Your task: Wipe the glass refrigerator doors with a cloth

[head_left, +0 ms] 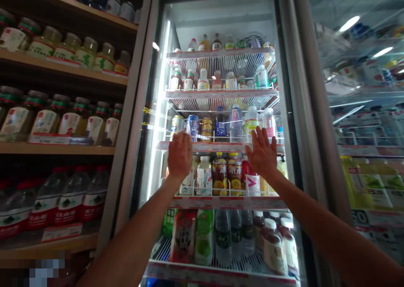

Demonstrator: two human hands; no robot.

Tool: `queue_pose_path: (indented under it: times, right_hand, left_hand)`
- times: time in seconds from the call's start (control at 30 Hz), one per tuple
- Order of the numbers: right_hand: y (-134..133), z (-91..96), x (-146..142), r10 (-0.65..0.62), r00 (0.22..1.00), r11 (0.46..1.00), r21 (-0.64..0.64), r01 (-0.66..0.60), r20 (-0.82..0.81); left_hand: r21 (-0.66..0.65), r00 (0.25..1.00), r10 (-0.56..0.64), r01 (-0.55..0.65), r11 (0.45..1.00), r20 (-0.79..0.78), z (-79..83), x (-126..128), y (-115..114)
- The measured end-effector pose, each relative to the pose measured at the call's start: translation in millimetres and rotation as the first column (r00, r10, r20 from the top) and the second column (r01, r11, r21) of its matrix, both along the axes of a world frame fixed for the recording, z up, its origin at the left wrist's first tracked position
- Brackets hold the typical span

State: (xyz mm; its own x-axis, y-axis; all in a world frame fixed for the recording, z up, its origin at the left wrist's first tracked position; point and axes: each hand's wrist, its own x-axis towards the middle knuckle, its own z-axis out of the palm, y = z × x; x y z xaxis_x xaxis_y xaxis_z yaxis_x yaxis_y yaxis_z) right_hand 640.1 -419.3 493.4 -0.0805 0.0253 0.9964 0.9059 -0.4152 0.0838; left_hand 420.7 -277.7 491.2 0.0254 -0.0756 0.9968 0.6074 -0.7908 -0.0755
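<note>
I face a lit drinks fridge with a glass door (221, 17) in a pale frame. My left hand (179, 154) lies flat against the glass, fingers together and stretched up, at the level of the third shelf (217, 146). My right hand (262, 153) is pressed to the glass too, fingers spread. Neither hand holds anything. Behind the glass between my hands stand cans (192, 127) and bottles of tea (227, 173). Lower down are green and clear bottles (205, 236).
Wooden shelves (63, 150) at the left carry glass jars (47, 118) and, lower, water bottles (63, 203) with red labels. A second glass-fronted fridge (366, 144) stands at the right, with yellow-green bottles inside.
</note>
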Motion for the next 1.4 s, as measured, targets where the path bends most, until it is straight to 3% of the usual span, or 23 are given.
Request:
queue_pose_path:
  times: [0.07, 0.1, 0.17, 0.23, 0.3, 0.37, 0.43, 0.5, 0.53, 0.7, 0.77, 0.87, 0.93, 0.97, 1.07, 1.13, 1.2, 1.3, 1.4]
  right_hand:
    - [1.3, -0.8, -0.8, -0.010, 1.000, 1.000, -0.006, 0.010, 0.004]
    - [2.0, -1.1, -1.1, -0.015, 1.000, 1.000, -0.004, 0.015, 0.005]
    - [2.5, -1.9, -1.1, -0.025, 1.000, 1.000, -0.002, 0.025, 0.009]
    - [1.4, -4.2, -0.3, -0.035, 0.999, 0.999, -0.011, 0.035, 0.023]
    - [-0.5, -8.7, 0.8, -0.039, 0.998, 0.999, -0.032, 0.040, 0.047]
    - [-1.8, -14.7, 1.3, -0.038, 0.997, 0.998, -0.045, 0.041, 0.067]
    - [-1.5, -20.2, 0.9, -0.037, 0.997, 0.999, -0.037, 0.040, 0.073]
    - [-0.1, -23.6, 0.0, -0.036, 0.997, 0.999, -0.027, 0.038, 0.071]
    - [0.4, -24.4, -0.4, -0.036, 0.997, 0.999, -0.021, 0.037, 0.069]
    - [-2.7, -26.1, 0.9, -0.020, 0.996, 0.999, -0.025, 0.022, 0.082]
    - [-4.8, -28.4, 2.4, -0.019, 0.994, 0.999, -0.027, 0.022, 0.103]
    - [-4.5, -32.7, 2.0, -0.008, 0.995, 1.000, -0.016, 0.009, 0.095]
    - [-2.9, -35.8, -0.9, 0.010, 0.998, 1.000, -0.016, -0.009, 0.059]
    - [-2.1, -37.5, -2.9, 0.019, 0.999, 1.000, -0.016, -0.018, 0.039]
    - [-2.0, -43.1, -8.0, 0.042, 0.999, 0.999, -0.025, -0.042, 0.003]
    - [-3.6, -46.9, -9.3, 0.069, 0.998, 0.997, -0.039, -0.069, 0.004]
    - [-5.4, -50.0, -9.7, 0.105, 0.994, 0.993, -0.060, -0.105, 0.005]
    - [-5.8, -52.2, -11.6, 0.134, 0.991, 0.990, -0.050, -0.134, -0.012]
    - [-5.7, -52.1, -14.8, 0.156, 0.987, 0.987, -0.044, -0.157, -0.033]
  left_hand:
    - [-0.078, 0.987, 0.024, -0.012, 0.997, 0.157, 0.8, -4.9, 4.4]
    - [-0.068, 0.990, 0.023, -0.013, 0.998, 0.137, -3.0, 0.6, 1.3]
    - [0.062, 0.998, 0.007, -0.003, 0.998, -0.064, -17.4, 21.8, -12.3]
    - [0.248, 0.952, 0.029, 0.050, 0.967, -0.305, -33.0, 41.3, -25.0]
    - [0.347, 0.912, 0.063, 0.089, 0.933, -0.404, -39.8, 44.2, -25.5]
    - [0.320, 0.943, 0.051, 0.061, 0.945, -0.330, -34.8, 30.6, -13.4]
    - [0.202, 0.992, 0.021, 0.006, 0.979, -0.128, -24.7, 15.1, 0.8]
    - [0.114, 0.999, 0.017, -0.021, 0.993, 0.031, -19.9, 13.0, 3.7]
    - [0.118, 0.999, 0.021, -0.025, 0.993, 0.034, -21.5, 18.4, -0.5]
    - [0.342, 0.927, 0.051, 0.086, 0.936, -0.373, -39.6, 50.2, -27.5]
    - [0.309, 0.941, 0.033, 0.077, 0.948, -0.337, -33.7, 38.4, -17.1]
    - [0.126, 1.000, 0.022, -0.022, 0.992, 0.002, -21.5, 12.2, 4.3]
    - [0.047, 0.985, 0.058, -0.066, 0.997, 0.162, -26.6, 10.2, 2.0]
    - [0.079, 0.991, 0.061, -0.071, 0.994, 0.123, -34.0, 15.8, -4.9]
    - [0.225, 0.961, 0.052, 0.011, 0.974, -0.271, -61.8, 42.5, -28.9]
    - [0.203, 0.930, 0.057, 0.019, 0.979, -0.363, -70.9, 47.0, -31.8]
    - [0.113, 0.953, 0.057, -0.024, 0.993, -0.299, -67.1, 33.0, -22.7]
    - [-0.099, 0.995, 0.089, -0.094, 0.991, -0.054, -50.9, 7.4, -7.4]
    - [-0.121, 0.992, 0.117, -0.121, 0.985, -0.038, -49.1, 16.5, -15.4]
